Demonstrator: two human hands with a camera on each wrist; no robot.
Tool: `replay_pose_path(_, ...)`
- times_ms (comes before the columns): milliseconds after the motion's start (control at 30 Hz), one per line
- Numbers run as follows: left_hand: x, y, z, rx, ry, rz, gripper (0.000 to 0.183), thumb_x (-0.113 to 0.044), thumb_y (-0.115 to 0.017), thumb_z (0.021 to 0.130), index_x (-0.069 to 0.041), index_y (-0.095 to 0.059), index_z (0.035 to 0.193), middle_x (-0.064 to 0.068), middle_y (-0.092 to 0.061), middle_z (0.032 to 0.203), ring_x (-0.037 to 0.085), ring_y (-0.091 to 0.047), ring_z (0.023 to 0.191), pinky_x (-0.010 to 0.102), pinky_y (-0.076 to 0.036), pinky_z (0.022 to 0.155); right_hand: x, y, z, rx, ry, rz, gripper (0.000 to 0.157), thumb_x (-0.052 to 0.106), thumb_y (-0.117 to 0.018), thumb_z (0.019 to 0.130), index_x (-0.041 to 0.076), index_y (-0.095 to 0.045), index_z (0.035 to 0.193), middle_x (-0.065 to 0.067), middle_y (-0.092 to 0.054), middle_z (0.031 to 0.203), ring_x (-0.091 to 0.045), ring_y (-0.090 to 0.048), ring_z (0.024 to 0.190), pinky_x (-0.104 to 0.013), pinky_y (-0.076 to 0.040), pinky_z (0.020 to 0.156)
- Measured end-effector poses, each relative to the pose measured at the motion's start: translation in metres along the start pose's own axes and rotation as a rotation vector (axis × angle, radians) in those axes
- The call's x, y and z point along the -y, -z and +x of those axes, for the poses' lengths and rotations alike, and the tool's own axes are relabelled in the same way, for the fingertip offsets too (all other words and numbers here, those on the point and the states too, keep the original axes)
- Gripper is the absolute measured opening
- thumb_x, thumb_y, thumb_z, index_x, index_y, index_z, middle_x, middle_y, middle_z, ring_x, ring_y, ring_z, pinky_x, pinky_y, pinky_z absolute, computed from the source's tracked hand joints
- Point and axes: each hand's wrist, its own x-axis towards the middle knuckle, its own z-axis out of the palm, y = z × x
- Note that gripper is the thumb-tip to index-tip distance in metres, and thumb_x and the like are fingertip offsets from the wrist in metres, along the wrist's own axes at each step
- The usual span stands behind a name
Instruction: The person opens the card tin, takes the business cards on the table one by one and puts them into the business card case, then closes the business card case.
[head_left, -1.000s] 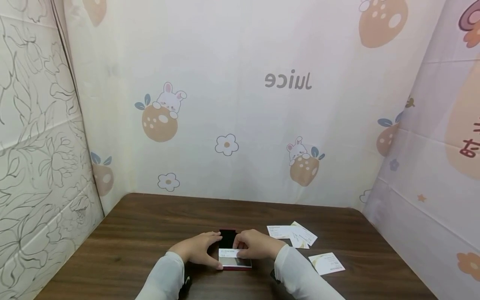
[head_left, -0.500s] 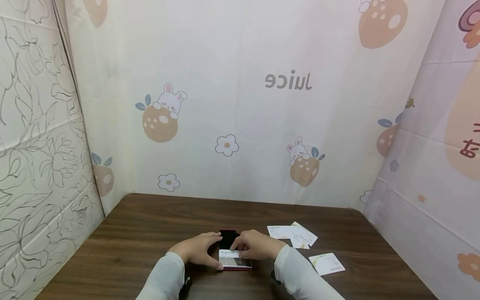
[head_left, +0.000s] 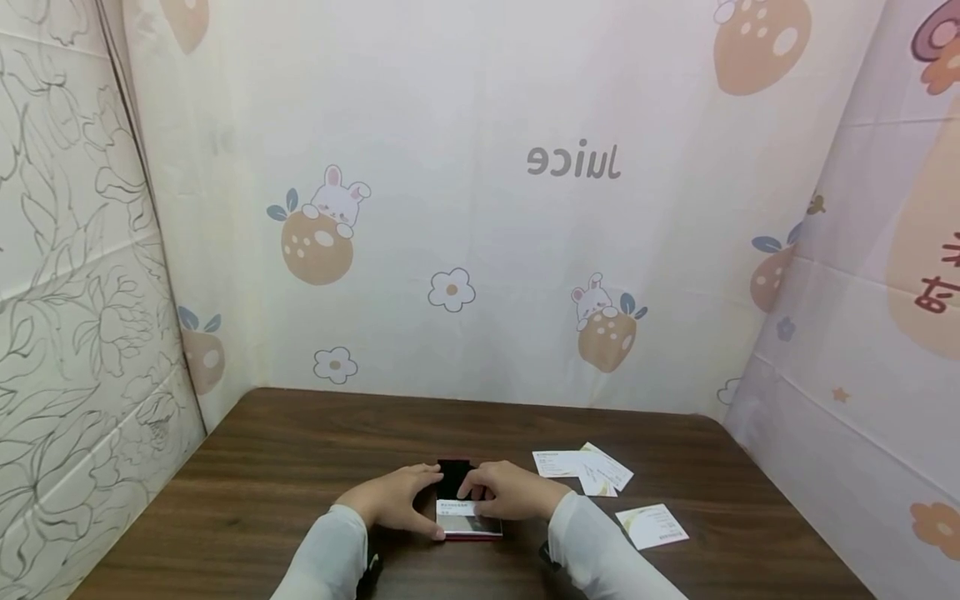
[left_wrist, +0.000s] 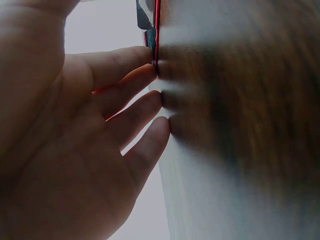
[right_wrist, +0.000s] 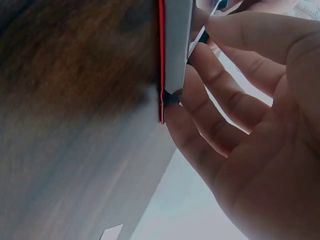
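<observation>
A card case (head_left: 474, 525) lies opened flat on the wooden table, with a black lid lining (head_left: 452, 479), red edges and a silver tray. Above the tray's far part is a white business card (head_left: 450, 507) with printed text. My right hand (head_left: 517, 492) pinches the card's right part between thumb and fingers; in the right wrist view, its lower fingertips reach the side of the silver tray (right_wrist: 176, 55). My left hand (head_left: 397, 497) steadies the case from the left, thumb at the near corner. Its other fingers (left_wrist: 145, 145) are fairly straight, tips down at the table.
Several overlapping white cards (head_left: 557, 463) lie behind my right hand at the right. A single card (head_left: 652, 527) lies beside my right forearm. Patterned curtains (head_left: 450, 208) rise past the table's far edge.
My right fingers have shifted slightly left over the case, and the pinched card sits a little lower and flatter there. The left hand has stayed in place.
</observation>
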Motion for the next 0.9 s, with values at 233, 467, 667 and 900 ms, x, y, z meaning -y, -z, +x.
replay_pose_path(233, 0.001, -0.001, -0.001, 0.012, 0.001, -0.009, 0.089, -0.059, -0.07, 0.072, -0.012, -0.04, 0.141, 0.01, -0.033, 0.148, 0.029, -0.029, 0.132, 0.056, -0.033, 0.103, -0.011, 0.007, -0.009, -0.04, -0.019, 0.001, 0.024, 0.019, -0.064, 0.086, 0.018, -0.066, 0.109, 0.005, -0.061, 0.093, -0.005, -0.053, 0.079, -0.024, -0.05, 0.072)
replay_pose_path(467, 0.001, -0.001, -0.001, 0.003, -0.005, -0.006, 0.089, -0.059, -0.07, 0.072, -0.013, -0.04, 0.142, 0.01, -0.033, 0.148, 0.03, -0.028, 0.133, 0.055, -0.033, 0.103, -0.033, 0.026, -0.03, -0.118, -0.118, -0.007, 0.024, 0.018, -0.064, 0.087, 0.012, -0.064, 0.111, -0.002, -0.064, 0.102, -0.014, -0.057, 0.09, -0.037, -0.053, 0.078)
replay_pose_path(667, 0.001, -0.001, -0.001, 0.001, -0.011, -0.016, 0.09, -0.058, -0.07, 0.072, -0.012, -0.039, 0.142, 0.011, -0.032, 0.149, 0.03, -0.028, 0.133, 0.056, -0.033, 0.104, -0.061, 0.04, -0.052, -0.217, -0.191, -0.009, 0.028, 0.015, -0.065, 0.085, 0.005, -0.063, 0.111, -0.009, -0.064, 0.101, -0.022, -0.057, 0.091, -0.044, -0.052, 0.077)
replay_pose_path(900, 0.001, -0.001, 0.0, -0.003, -0.014, -0.006, 0.09, -0.058, -0.07, 0.071, -0.011, -0.039, 0.142, 0.011, -0.033, 0.148, 0.03, -0.028, 0.133, 0.055, -0.033, 0.104, -0.088, 0.054, -0.077, -0.29, -0.329, -0.035, 0.029, 0.015, -0.069, 0.082, 0.003, -0.064, 0.108, -0.011, -0.066, 0.101, -0.022, -0.058, 0.092, -0.046, -0.051, 0.08)
